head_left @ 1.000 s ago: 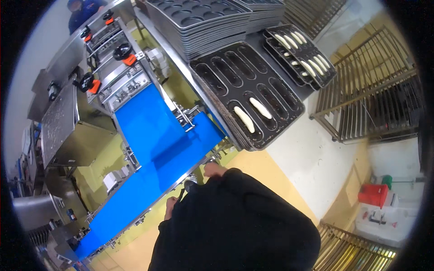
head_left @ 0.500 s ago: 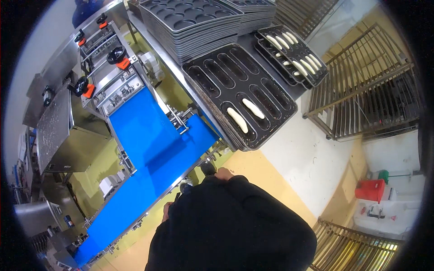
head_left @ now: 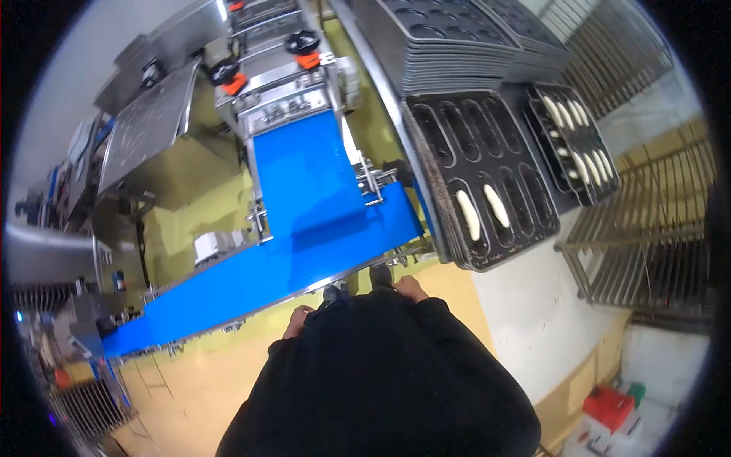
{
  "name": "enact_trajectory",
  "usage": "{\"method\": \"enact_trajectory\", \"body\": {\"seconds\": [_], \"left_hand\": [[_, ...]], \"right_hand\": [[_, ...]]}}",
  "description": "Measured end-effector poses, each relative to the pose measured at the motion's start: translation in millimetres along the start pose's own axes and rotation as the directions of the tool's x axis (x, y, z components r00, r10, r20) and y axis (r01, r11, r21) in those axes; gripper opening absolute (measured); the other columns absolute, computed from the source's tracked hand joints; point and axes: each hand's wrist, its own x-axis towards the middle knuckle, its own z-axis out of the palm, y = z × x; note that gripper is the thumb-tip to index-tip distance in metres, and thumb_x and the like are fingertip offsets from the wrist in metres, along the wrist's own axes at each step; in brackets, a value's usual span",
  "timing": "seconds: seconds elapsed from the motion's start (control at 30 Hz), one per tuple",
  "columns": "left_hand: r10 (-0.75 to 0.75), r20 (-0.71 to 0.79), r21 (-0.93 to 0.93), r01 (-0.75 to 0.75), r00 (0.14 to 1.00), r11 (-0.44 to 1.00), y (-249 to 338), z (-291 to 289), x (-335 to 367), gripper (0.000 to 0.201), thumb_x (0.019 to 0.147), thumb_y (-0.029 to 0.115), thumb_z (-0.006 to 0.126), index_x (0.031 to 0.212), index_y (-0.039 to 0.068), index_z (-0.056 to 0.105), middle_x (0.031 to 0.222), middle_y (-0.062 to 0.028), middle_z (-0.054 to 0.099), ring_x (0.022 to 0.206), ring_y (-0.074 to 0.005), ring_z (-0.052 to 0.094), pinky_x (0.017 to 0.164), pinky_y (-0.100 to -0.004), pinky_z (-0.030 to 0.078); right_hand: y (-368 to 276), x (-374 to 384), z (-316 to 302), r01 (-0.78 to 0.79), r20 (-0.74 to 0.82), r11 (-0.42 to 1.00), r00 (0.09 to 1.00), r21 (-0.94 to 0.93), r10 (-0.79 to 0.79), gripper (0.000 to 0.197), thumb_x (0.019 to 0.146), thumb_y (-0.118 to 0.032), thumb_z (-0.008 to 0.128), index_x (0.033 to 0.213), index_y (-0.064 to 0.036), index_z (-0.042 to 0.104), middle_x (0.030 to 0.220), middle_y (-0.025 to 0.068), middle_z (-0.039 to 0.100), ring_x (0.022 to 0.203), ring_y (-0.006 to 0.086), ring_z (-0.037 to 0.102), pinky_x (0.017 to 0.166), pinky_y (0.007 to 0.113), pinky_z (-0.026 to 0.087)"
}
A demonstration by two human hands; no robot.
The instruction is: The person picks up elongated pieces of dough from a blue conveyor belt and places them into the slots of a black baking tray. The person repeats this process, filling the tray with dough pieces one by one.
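Observation:
My left hand (head_left: 296, 322) hangs beside my dark sleeve, below the near edge of the blue conveyor belt (head_left: 251, 268). Its fingers look curled, with nothing seen in them. My right hand (head_left: 411, 289) is also closed beside my body, between the belt's right end and the baking trays, touching neither. On the right, the top tray (head_left: 512, 242) of a dark stack has long oval moulds. Two pale dough sticks, a left one (head_left: 468, 215) and a right one (head_left: 496, 206), lie in its near row. The belt's surface carries no dough.
A second tray stack (head_left: 572, 137) with several dough sticks stands farther right. Tall piled pans (head_left: 457, 57) rise behind. A machine with black handwheels (head_left: 302, 43) adjoins the belt. Metal racks (head_left: 647, 236) stand at right, near a red bucket (head_left: 608, 407) on the floor.
My view has turned left, so the belt and trays sit farther right in the picture. More of my left hand shows now. The dough sticks stay in the same moulds.

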Motion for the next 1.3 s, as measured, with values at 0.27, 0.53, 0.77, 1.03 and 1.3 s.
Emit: {"method": "enact_trajectory", "body": {"seconds": [0.27, 0.53, 0.77, 1.03, 1.3], "left_hand": [[-0.29, 0.002, -0.045, 0.289, 0.957, 0.956, 27.6, -2.9, -28.2, 0.034, 0.065, 0.033, 0.073, 0.08, 0.005, 0.066, 0.081, -0.0147, 0.067, 0.081, -0.0242, 0.064, 0.072, -0.0328, 0.049], [-0.28, -0.044, -0.041, 0.278, 0.959, 0.96, 21.3, 1.7, -41.7, 0.035, 0.069, 0.034, 0.069, 0.084, 0.003, 0.067, 0.085, -0.0169, 0.067, 0.084, -0.0273, 0.064, 0.074, -0.0343, 0.049], [-0.307, -0.052, -0.033, 0.305, 0.95, 0.952, 23.6, 5.1, -47.8, 0.033, 0.07, 0.033, 0.067, 0.084, 0.002, 0.067, 0.086, -0.0171, 0.067, 0.085, -0.0267, 0.064, 0.074, -0.0347, 0.049], [-0.262, -0.071, -0.023, 0.261, 0.963, 0.965, 21.0, 7.3, -49.2, 0.03, 0.071, 0.032, 0.065, 0.081, 0.003, 0.067, 0.085, -0.0178, 0.066, 0.085, -0.0296, 0.064, 0.076, -0.0357, 0.049], [-0.403, -0.118, -0.077, 0.396, 0.908, 0.915, 31.2, 15.3, -82.0, 0.029, 0.072, 0.032, 0.063, 0.083, 0.005, 0.067, 0.086, -0.0174, 0.066, 0.086, -0.0281, 0.064, 0.078, -0.0356, 0.049]], "right_hand": [[-6.2, 7.9, -5.8, -0.025, 0.092, 1.0, 0.995, -0.004, 0.025, 0.037, 0.069, -0.033, 0.056, 0.08, 0.0003, 0.066, 0.086, 0.0246, 0.062, 0.086, 0.038, 0.061, 0.075, 0.043, 0.047], [4.3, 27.9, 9.7, 0.17, -0.026, 0.985, 0.985, -0.036, -0.171, 0.034, 0.067, -0.032, 0.059, 0.059, 0.0006, 0.061, 0.057, 0.0173, 0.058, 0.055, 0.029, 0.058, 0.053, 0.041, 0.043], [3.3, 26.3, 7.6, 0.102, -0.004, 0.995, 0.995, 0.001, -0.102, 0.034, 0.068, -0.032, 0.059, 0.059, 0.0011, 0.061, 0.059, 0.0167, 0.06, 0.057, 0.0284, 0.059, 0.056, 0.04, 0.045], [6.1, 28.6, 5.9, 0.069, 0.127, 0.993, 0.99, -0.098, -0.056, 0.037, 0.071, -0.035, 0.057, 0.078, 0.0001, 0.066, 0.081, 0.0228, 0.063, 0.079, 0.0371, 0.062, 0.07, 0.043, 0.048], [-78.4, 43.2, -15.5, 0.54, 0.127, 0.817, 0.813, 0.202, -0.568, 0.016, 0.078, -0.017, 0.059, 0.079, -0.0016, 0.062, 0.071, 0.0119, 0.062, 0.064, 0.0198, 0.059, 0.061, 0.034, 0.047]]}}
